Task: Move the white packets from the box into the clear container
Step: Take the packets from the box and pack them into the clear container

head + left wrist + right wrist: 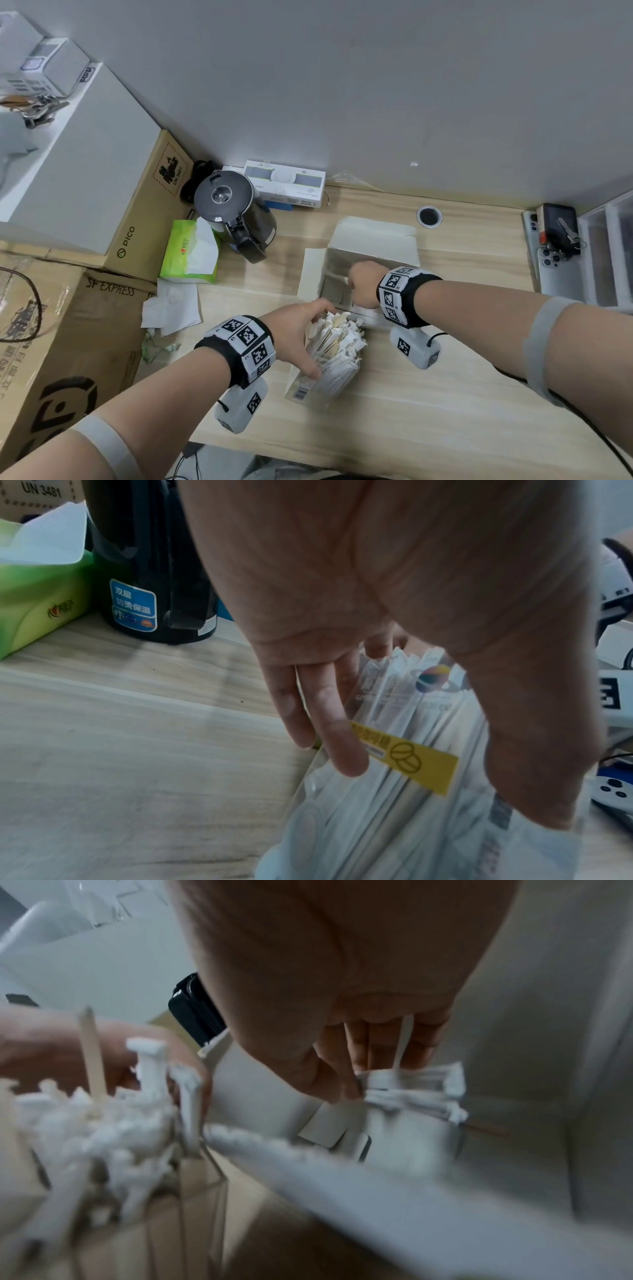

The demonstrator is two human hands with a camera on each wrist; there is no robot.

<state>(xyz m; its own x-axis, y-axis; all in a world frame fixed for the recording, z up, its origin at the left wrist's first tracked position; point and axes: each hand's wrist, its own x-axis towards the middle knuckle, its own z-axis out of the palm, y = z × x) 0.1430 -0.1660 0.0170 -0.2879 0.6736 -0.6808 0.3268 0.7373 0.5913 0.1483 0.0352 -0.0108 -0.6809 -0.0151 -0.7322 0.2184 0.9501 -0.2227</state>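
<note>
An open white cardboard box (371, 236) stands at the middle of the wooden desk. My right hand (363, 284) reaches down inside it, and its fingers (359, 1047) pinch a bunch of white packets (414, 1093) there. Just in front stands the clear container (320, 383), stuffed with upright white packets (337, 334). My left hand (298, 337) grips the container from its left side, fingers (329, 718) on one wall and the thumb on the other. A yellow label (407, 756) shows on the container's wall (394, 818).
A black kettle (236, 216) and a green tissue pack (190, 251) stand left of the box, with crumpled tissue (171, 308) nearer. Cardboard cartons (51, 342) fill the left. Phones and keys (556, 236) lie at the right edge beside clear drawers (606, 250).
</note>
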